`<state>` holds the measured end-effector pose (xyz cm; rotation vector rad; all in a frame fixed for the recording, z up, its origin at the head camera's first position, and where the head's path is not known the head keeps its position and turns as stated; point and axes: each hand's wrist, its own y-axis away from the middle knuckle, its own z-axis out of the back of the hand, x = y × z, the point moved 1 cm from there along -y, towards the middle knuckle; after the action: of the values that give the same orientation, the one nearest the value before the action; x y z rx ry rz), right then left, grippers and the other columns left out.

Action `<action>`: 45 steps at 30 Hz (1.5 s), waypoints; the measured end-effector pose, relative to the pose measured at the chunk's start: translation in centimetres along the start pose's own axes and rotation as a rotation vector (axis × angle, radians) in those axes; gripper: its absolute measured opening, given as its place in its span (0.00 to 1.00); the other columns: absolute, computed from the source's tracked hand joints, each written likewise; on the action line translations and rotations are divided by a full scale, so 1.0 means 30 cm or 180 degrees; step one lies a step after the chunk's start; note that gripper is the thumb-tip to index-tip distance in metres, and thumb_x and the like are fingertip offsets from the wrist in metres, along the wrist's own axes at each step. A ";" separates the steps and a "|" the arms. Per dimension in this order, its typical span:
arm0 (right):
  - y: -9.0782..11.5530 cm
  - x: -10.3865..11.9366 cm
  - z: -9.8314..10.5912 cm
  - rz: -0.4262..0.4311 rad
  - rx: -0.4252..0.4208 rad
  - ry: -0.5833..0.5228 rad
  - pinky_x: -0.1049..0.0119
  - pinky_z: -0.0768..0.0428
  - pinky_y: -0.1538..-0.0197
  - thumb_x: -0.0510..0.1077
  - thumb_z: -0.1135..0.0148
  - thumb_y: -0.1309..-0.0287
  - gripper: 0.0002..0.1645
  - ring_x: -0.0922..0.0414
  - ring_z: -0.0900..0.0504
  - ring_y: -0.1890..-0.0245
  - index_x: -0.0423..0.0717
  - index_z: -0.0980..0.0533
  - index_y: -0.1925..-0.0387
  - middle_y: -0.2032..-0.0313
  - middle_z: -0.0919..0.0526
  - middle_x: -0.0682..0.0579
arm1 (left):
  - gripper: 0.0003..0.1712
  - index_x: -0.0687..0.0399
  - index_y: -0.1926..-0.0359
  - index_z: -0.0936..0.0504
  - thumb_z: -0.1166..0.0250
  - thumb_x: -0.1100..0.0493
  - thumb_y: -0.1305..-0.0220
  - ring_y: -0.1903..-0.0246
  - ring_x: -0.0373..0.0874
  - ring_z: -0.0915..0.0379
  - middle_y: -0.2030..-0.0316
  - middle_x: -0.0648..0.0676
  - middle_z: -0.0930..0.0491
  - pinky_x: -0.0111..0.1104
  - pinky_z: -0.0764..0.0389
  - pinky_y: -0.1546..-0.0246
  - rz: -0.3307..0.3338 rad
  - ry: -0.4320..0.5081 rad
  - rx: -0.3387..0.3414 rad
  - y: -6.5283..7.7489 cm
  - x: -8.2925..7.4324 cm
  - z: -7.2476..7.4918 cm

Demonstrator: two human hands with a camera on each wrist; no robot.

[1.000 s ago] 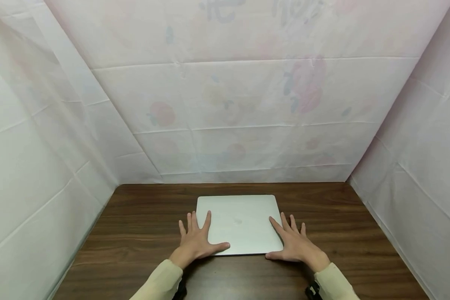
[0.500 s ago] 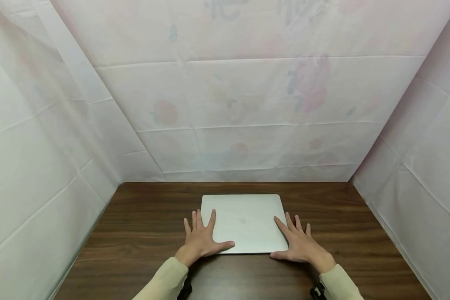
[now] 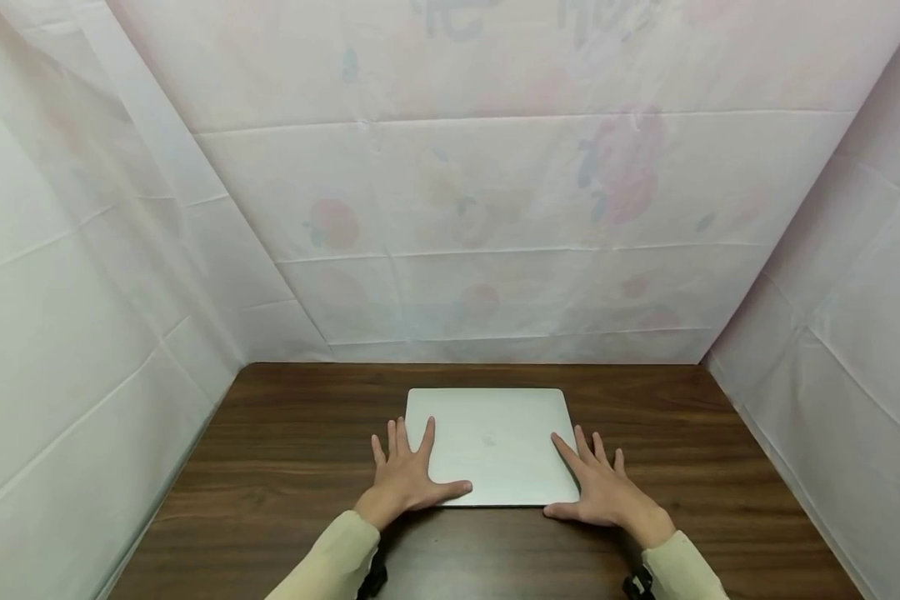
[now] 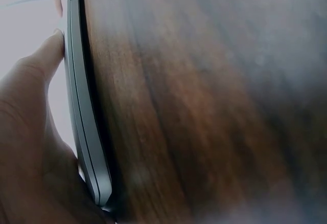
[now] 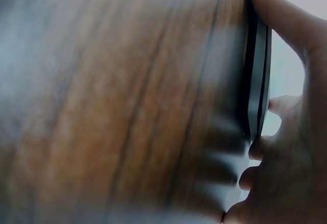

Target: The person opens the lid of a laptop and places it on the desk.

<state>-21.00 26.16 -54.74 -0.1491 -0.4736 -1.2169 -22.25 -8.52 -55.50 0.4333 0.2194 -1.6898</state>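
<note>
A closed silver laptop (image 3: 502, 450) lies flat on the brown wooden table, a faint logo in the middle of its lid. My left hand (image 3: 405, 479) is spread over its near left corner, thumb and index finger on the lid, the other fingers past the left edge. At the opposite side, my right hand (image 3: 603, 492) spreads over the near right corner. Its index finger touches the lid and its thumb lies at the front edge. The left wrist view shows the thumb (image 4: 48, 55) against the laptop's thin side (image 4: 84, 101); in the right wrist view the thumb (image 5: 281, 12) touches the front edge.
The wooden table (image 3: 270, 467) extends on both sides of the laptop and in front of it. White cloth with faded fruit prints hangs behind the table (image 3: 495, 208), with white cloth walls at left (image 3: 82, 333) and right (image 3: 855, 317).
Laptop, hands and table edges all appear slightly farther right in the head view, as the view shifts. The hands keep the same places on the laptop.
</note>
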 end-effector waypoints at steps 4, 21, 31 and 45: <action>-0.002 -0.004 -0.005 -0.0015 0.0029 -0.0057 0.17 0.65 0.33 0.80 0.31 0.53 0.72 0.24 0.63 0.22 0.58 0.52 0.17 0.19 0.62 0.32 | 0.76 0.46 0.17 0.50 0.40 0.10 0.58 0.20 0.71 0.74 0.21 0.76 0.62 0.70 0.75 0.28 -0.0009 0.0018 0.0002 0.001 0.004 0.002; -0.016 -0.001 -0.003 -0.0022 0.0026 -0.0107 0.16 0.67 0.34 0.80 0.29 0.56 0.73 0.24 0.63 0.22 0.58 0.51 0.17 0.19 0.61 0.32 | 0.76 0.51 0.17 0.52 0.35 0.14 0.55 0.21 0.73 0.70 0.20 0.73 0.58 0.75 0.67 0.30 -0.0185 0.0063 -0.0273 0.034 0.066 0.039; -0.016 0.002 -0.003 -0.0022 0.0004 -0.0116 0.16 0.66 0.34 0.79 0.28 0.56 0.72 0.24 0.62 0.23 0.57 0.50 0.17 0.20 0.60 0.31 | 0.74 0.52 0.17 0.54 0.36 0.16 0.50 0.22 0.74 0.57 0.20 0.69 0.53 0.71 0.45 0.30 -0.0067 0.0246 -0.0417 0.082 0.122 0.051; -0.015 0.001 -0.003 -0.0060 0.0015 -0.0172 0.16 0.67 0.34 0.79 0.27 0.57 0.73 0.24 0.63 0.22 0.56 0.50 0.17 0.20 0.60 0.31 | 0.72 0.58 0.18 0.49 0.33 0.19 0.50 0.21 0.65 0.54 0.21 0.65 0.44 0.64 0.55 0.23 -0.0209 0.0371 -0.0137 0.157 0.166 0.079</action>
<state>-21.39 25.94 -54.87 -0.1742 -0.5260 -1.2325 -18.59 -14.75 -54.88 0.4977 0.3580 -1.7224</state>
